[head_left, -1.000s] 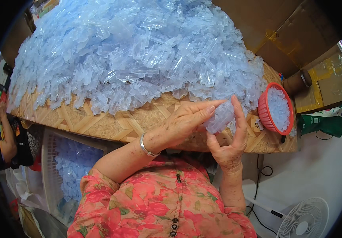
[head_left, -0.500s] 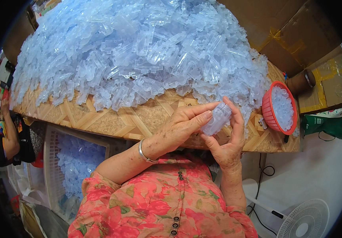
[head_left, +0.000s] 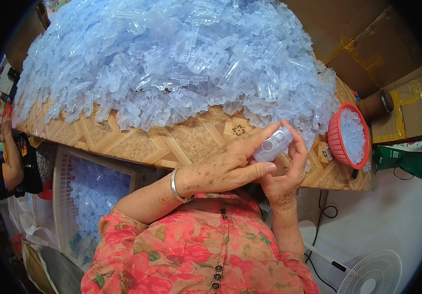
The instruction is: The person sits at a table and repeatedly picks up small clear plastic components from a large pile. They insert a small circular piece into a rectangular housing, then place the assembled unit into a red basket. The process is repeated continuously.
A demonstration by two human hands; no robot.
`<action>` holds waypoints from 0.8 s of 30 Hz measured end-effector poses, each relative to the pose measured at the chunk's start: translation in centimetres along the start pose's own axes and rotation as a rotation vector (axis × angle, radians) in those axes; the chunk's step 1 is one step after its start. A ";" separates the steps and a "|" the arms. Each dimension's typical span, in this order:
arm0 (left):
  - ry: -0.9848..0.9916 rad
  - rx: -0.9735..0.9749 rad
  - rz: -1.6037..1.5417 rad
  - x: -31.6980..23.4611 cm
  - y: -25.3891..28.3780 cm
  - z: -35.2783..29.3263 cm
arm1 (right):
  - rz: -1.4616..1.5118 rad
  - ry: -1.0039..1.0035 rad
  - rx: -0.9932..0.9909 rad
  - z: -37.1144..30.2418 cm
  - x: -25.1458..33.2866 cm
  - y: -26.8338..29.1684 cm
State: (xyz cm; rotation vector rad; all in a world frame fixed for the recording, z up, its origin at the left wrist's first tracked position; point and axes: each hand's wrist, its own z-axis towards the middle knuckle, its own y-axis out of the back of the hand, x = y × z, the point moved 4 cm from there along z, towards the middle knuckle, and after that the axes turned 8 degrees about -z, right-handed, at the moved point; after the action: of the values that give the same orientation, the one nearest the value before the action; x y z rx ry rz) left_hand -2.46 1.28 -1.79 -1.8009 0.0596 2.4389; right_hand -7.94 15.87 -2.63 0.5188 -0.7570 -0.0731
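A small clear plastic piece (head_left: pixel 274 145), like a short case with a round opening in one face, is held between my hands above the table's front edge. My right hand (head_left: pixel 285 179) closes round its right side, the forefinger reaching up along it to the top. From the left, my left hand (head_left: pixel 225 164) presses its fingers against the piece, with the thumb stretched below it. Some of the fingers are hidden behind the piece. A large heap of loose clear plastic pieces (head_left: pixel 172 63) covers most of the patterned table (head_left: pixel 164 139) beyond my hands.
At the right stands a red plastic basket (head_left: pixel 337 139) holding small clear parts. Cardboard boxes (head_left: pixel 348 44) rise behind it. Below the table at left is a white crate (head_left: pixel 64 196) with more pieces. A white fan (head_left: pixel 373 274) stands lower right. Another person's arm (head_left: pixel 12 157) shows far left.
The plastic piece has turned, and its round opening now shows. My left thumb has slid off its face to below it. The view has shifted slightly.
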 end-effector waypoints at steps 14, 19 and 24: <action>-0.164 -0.094 0.526 0.0 3.7 -2.8 | -0.326 0.132 0.286 -0.3 1.2 -0.5; -0.090 -0.120 0.660 1.0 3.6 -3.3 | -0.325 0.150 0.328 -0.3 0.3 -1.8; -0.149 -0.134 0.734 1.5 3.0 -2.6 | -0.334 0.170 0.331 0.1 -0.3 -2.0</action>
State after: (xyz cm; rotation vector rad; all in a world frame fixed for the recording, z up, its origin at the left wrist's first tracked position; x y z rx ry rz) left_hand -0.73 -1.84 -4.06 -1.8784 0.6692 3.1134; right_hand -8.02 14.19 -3.73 0.9528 -0.5113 -0.2131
